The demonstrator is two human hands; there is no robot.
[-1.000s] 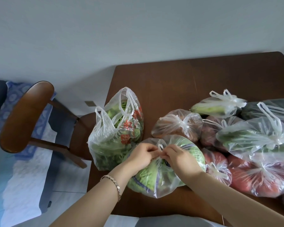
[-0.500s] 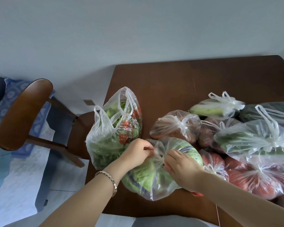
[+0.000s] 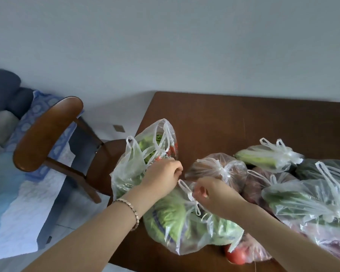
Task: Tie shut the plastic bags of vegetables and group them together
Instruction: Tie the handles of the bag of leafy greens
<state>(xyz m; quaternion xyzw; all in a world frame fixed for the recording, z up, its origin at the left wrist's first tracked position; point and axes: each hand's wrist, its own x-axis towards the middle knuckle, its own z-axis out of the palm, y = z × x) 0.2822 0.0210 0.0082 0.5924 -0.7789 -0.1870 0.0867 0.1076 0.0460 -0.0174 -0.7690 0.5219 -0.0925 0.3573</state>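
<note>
Cabbage bag is laid on bench at near edge, knot between both grips. One handle loop is pinched by L hand, the other by R hand, fingers curled. Loops run left-right, so pull is judged outward. Untied greens bag lies nearer L hand.

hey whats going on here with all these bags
A person is tying the leafy bag right in front of them. The left hand and right hand each pinch one of its handles, drawn apart over a knot. Several tied bags lie grouped to the right on the table. The open bag of greens on the left stands with its handles loose, not yet tied.
</note>
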